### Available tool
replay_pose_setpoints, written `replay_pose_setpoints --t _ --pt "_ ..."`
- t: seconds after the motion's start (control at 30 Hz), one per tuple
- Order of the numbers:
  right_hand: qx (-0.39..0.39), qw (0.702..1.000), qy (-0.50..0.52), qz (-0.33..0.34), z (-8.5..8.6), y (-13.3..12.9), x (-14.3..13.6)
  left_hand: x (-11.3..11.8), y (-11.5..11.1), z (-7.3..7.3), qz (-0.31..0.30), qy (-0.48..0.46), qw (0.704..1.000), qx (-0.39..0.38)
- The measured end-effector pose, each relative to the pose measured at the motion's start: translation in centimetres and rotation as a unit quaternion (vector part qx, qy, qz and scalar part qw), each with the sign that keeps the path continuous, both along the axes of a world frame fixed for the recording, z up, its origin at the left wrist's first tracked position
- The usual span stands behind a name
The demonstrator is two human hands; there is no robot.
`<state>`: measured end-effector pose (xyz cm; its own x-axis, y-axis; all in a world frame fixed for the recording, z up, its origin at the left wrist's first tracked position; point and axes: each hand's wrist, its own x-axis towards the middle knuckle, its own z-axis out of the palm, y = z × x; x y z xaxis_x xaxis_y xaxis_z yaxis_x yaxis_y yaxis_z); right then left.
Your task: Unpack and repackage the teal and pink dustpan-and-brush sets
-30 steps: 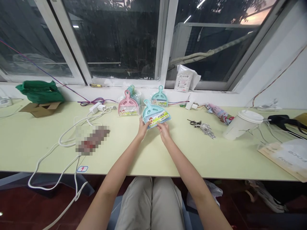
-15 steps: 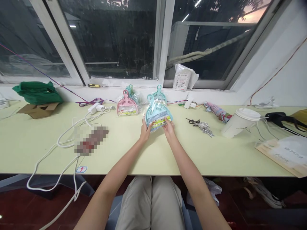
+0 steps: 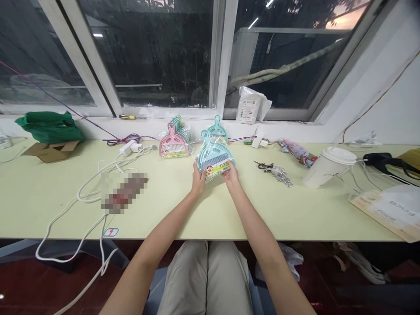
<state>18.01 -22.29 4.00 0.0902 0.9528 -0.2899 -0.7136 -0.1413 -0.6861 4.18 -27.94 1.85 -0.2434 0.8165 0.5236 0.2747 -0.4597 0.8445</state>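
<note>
Between my hands is a light-blue dustpan and brush set [image 3: 215, 154] in clear plastic, its handle pointing away from me and its label facing up. My left hand [image 3: 198, 180] grips its lower left corner, and my right hand [image 3: 231, 174] grips the lower right corner. Some fingers are hidden beneath the pack. Just behind it, a teal dustpan set [image 3: 217, 129] leans against the wall. To the left, a row of several wrapped sets stands with a pink one [image 3: 173, 142] in front.
On the pale table [image 3: 183, 218] lie white cables [image 3: 80, 192], a pixelated object [image 3: 124, 192], and keys [image 3: 277, 173]. A white cup [image 3: 328, 168], a folded umbrella [image 3: 298, 153] and a paper bag [image 3: 390, 210] are at the right. A green bag [image 3: 50, 127] sits back left.
The held set has tilted slightly, and its label now shows more fully. My right thumb has moved off the label towards the edge. Both hands remain in nearly the same place.
</note>
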Motion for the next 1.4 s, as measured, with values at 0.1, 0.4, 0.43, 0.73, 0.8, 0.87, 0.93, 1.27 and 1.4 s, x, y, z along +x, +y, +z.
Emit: replay_pose_setpoints --t 0.1,0.4,0.43,0.73,0.8,0.87,0.93,1.27,1.4 --pt "-0.018 1.000 -0.015 -0.005 -0.3 0.4 0.3 0.2 -0.3 0.2 -0.021 0.009 1.000 0.005" --pt "0.174 0.974 -0.030 0.143 -0.6 -0.4 -1.1 -1.0 -0.1 1.1 0.037 -0.044 0.998 -0.001" --pt "0.174 0.974 -0.043 0.136 -0.7 -0.5 -1.4 -1.1 -0.1 1.1 0.031 -0.038 0.999 -0.001" --pt "0.154 0.985 -0.073 0.033 -1.4 -0.4 -1.4 -1.6 -0.3 2.7 0.256 0.237 0.932 0.100" --pt "0.148 0.985 -0.086 0.037 -1.4 -0.4 -1.6 -2.1 -0.3 3.4 0.251 0.330 0.905 0.090" --pt "0.150 0.983 -0.094 0.051 -1.4 -0.6 -1.9 -2.6 -0.3 3.7 0.240 0.399 0.882 0.069" --pt "0.154 0.981 -0.098 0.064 -1.5 -0.8 -2.3 -2.9 -0.2 3.9 0.238 0.444 0.862 0.050" --pt "0.153 0.980 -0.112 0.066 -1.4 -1.1 -2.5 -2.9 -0.2 4.0 0.231 0.498 0.836 0.012" --pt "0.149 0.980 -0.114 0.074 -1.4 -1.2 -2.7 -3.1 -0.1 3.8 0.233 0.465 0.854 -0.002"
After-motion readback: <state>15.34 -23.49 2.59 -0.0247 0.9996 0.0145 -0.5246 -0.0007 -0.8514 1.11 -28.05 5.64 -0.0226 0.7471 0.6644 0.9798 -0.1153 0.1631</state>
